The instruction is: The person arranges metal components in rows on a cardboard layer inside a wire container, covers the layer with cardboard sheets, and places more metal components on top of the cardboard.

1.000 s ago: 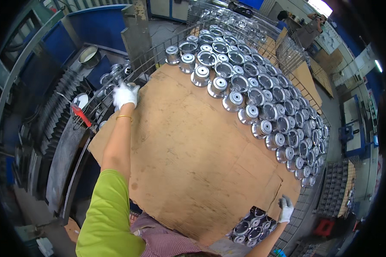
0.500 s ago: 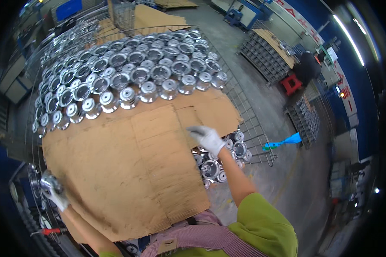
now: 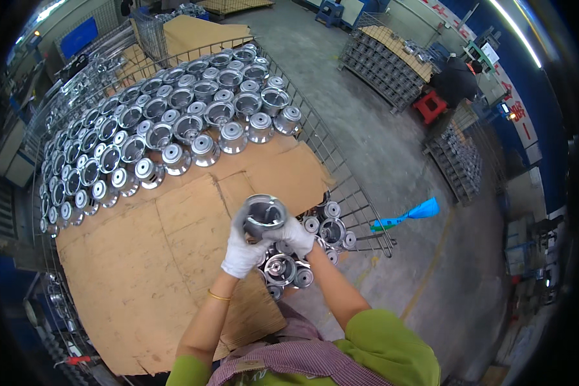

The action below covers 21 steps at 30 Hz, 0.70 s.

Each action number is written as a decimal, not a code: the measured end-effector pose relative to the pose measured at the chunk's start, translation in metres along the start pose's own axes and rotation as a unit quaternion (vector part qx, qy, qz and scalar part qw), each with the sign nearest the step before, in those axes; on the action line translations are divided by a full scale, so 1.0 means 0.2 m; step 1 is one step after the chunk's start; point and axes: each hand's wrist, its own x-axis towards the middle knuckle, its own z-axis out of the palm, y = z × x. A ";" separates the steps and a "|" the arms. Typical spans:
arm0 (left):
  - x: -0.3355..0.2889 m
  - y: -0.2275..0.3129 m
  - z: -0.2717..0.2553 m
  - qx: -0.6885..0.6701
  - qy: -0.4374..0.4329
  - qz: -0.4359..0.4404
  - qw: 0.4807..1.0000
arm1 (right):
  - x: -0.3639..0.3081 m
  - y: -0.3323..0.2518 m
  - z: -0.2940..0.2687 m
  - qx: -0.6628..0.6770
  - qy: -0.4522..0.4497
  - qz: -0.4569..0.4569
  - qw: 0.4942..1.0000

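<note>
My white-gloved left hand [image 3: 240, 249] and white-gloved right hand [image 3: 296, 237] are both closed round one shiny metal cup-shaped housing [image 3: 264, 212], its wide open rim facing up. I hold it above the right part of a brown cardboard sheet [image 3: 154, 257]. On the cardboard's far part stand several rows of like metal housings [image 3: 232, 136], some with the narrow end up, others with the open rim up. More housings [image 3: 280, 269] lie below the sheet's right edge, partly covered by my hands and the cardboard.
A wire mesh cage [image 3: 341, 170] surrounds the stack. To its right, a blue plastic bag [image 3: 421, 210] lies on the grey floor. Farther off are a cage of stacked metal parts [image 3: 387, 71], a red stool [image 3: 430, 106] and a person in dark clothes [image 3: 455, 80].
My left hand has come from the far left with the housing to the middle, where my right hand now grips it too. The view has shifted slightly.
</note>
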 end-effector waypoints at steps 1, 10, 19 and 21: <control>0.04 -0.01 0.00 0.056 -0.062 0.005 0.997 | 0.00 -0.04 -0.06 -0.078 0.027 0.008 0.997; -0.17 0.06 -0.15 0.269 0.026 -0.061 0.961 | 0.66 -0.09 -0.79 -0.168 0.287 -0.218 0.918; -1.01 0.19 -0.68 0.447 0.142 -0.193 0.862 | 0.70 -0.48 -0.57 -0.725 0.407 -0.062 0.552; -1.13 0.19 -0.74 0.446 0.209 -0.230 0.839 | 0.75 -0.55 -0.56 -0.839 0.302 0.004 0.452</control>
